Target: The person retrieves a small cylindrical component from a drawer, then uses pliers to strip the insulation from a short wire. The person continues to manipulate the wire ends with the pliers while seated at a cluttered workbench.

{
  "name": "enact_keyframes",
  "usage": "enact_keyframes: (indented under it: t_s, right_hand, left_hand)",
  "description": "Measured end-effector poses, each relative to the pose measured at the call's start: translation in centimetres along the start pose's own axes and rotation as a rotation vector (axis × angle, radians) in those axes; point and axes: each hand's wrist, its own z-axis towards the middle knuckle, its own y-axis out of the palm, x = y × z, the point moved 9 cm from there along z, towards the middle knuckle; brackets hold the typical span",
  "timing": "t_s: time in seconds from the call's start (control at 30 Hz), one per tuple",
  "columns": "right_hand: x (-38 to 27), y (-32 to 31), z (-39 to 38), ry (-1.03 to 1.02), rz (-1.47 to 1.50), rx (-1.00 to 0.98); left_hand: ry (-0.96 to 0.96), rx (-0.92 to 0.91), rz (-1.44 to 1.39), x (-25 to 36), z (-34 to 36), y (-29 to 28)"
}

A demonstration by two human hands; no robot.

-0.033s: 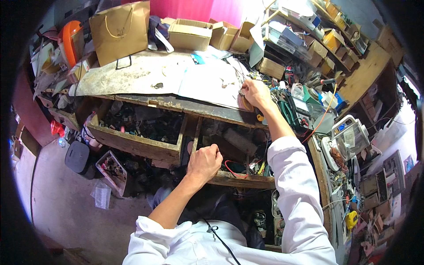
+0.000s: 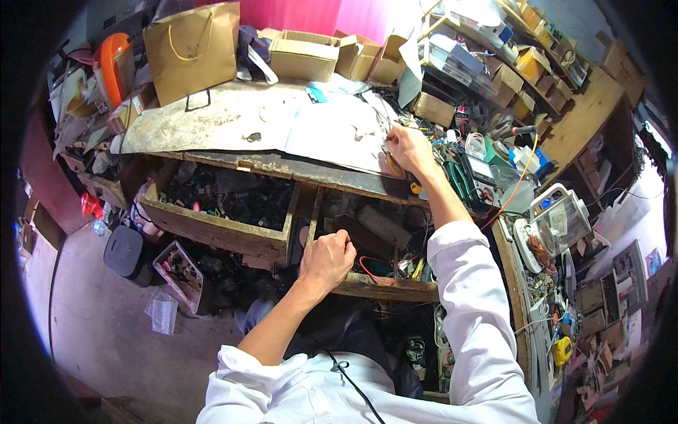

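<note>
My right hand (image 2: 411, 151) is at the right end of the pale, stained bench sheets (image 2: 212, 124), beside tangled tools and wires, with its fingers pinched on something small that I cannot make out. Green-handled tools (image 2: 455, 180) lie just right of it. My left hand (image 2: 325, 260), fingers curled, is over the left part of an open drawer (image 2: 385, 286) holding wires and dark items; whatever is inside those fingers is hidden. Another open wooden drawer (image 2: 212, 237), full of small parts, is to its left.
Cardboard boxes (image 2: 300, 55) and a paper bag (image 2: 191, 53) line the back. Cluttered shelves (image 2: 530, 71) rise at the right, above a transparent appliance (image 2: 561, 222) on the bench's side. A black bin (image 2: 123, 251) and an open container (image 2: 198, 283) stand on the floor (image 2: 120, 325).
</note>
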Motion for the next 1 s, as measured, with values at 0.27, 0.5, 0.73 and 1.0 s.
enact_keyframes:
  t_s: [0.27, 0.5, 0.73, 1.0]
  right_hand:
    - [-5.2, 1.2, -12.1, 0.086, 1.087, -0.086]
    - [-7.1, 5.8, -21.2, 0.257, 1.395, -0.084]
    - [-6.6, 4.5, -22.2, 0.189, 0.988, 0.011]
    - [-4.2, 2.8, -23.2, 0.255, -0.064, -0.297]
  left_hand:
    - [0.041, 0.176, -0.208, 0.7, -0.9, -2.5]
    - [0.191, 0.236, -0.457, 0.4, -2.0, -2.9]
    - [0.184, 0.219, -0.549, 0.1, -1.9, -3.0]
    - [0.178, 0.215, -0.506, -0.1, -1.7, -2.8]
